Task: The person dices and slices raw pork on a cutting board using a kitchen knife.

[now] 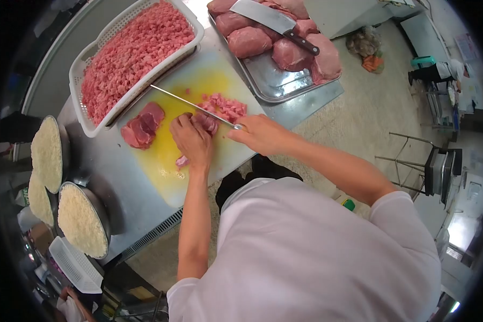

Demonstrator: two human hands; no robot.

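Observation:
My right hand [260,134] is closed round the handle of a long, thin-bladed knife [180,98], whose blade points away to the upper left over the board. Curled fingers of my left hand [191,140] press on a piece of raw meat [206,124] right beside the blade. Both are over a white cutting board [172,197] with a yellow stain. Small diced meat [222,106] lies just beyond the blade. Left of my left hand are raw meat slices [143,126]. A small meat scrap [182,161] sits under my left wrist.
A white basket [83,121] of diced meat stands at the far left. Across from it, a metal tray [276,88] holds large meat chunks and a cleaver [268,17]. Bowls of pale grains [80,220] and a white basket [76,265] are at left. Another person [72,306] is lower left.

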